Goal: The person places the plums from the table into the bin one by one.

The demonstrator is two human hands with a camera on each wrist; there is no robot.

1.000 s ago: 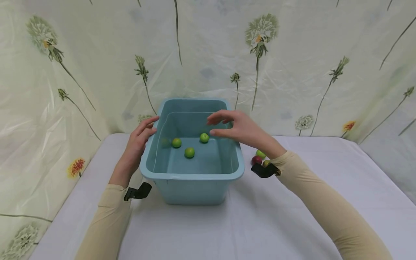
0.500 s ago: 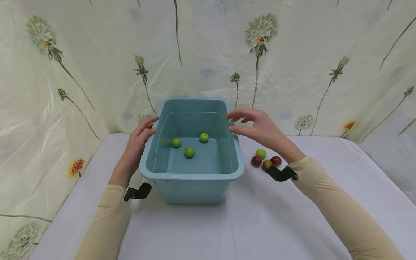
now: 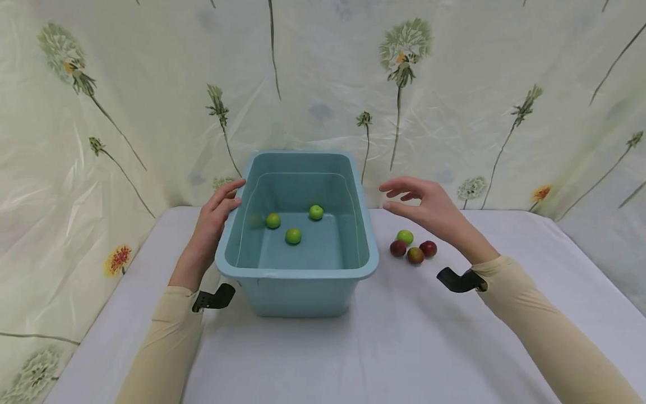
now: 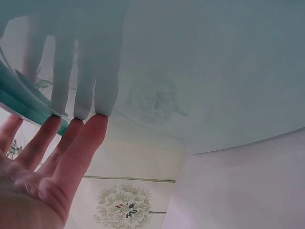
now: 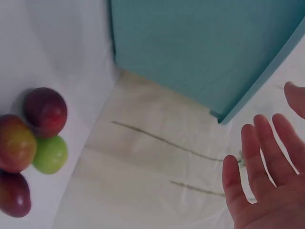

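Note:
A light blue plastic bin (image 3: 296,274) stands on the table with three small round green fruits (image 3: 293,235) on its floor. Against the bin's left side rests my left hand (image 3: 208,233), its fairly straight fingertips (image 4: 100,121) touching the outer wall. My right hand (image 3: 429,207) hangs in the air to the right of the bin, fingers spread and slightly bent, holding nothing. Below it on the table lies a small cluster: dark red plums (image 3: 428,248), a reddish-yellow plum (image 3: 415,256) and a bright green fruit (image 5: 50,155).
A white cloth (image 3: 404,348) covers the table. Behind and to the sides hangs a pale curtain (image 3: 323,73) printed with dandelions, close behind the bin. Each wrist wears a black camera mount (image 3: 214,296).
My right hand has moved right, from over the bin's interior to outside its right rim, uncovering the fruit cluster. The left hand and the green fruits in the bin have stayed put.

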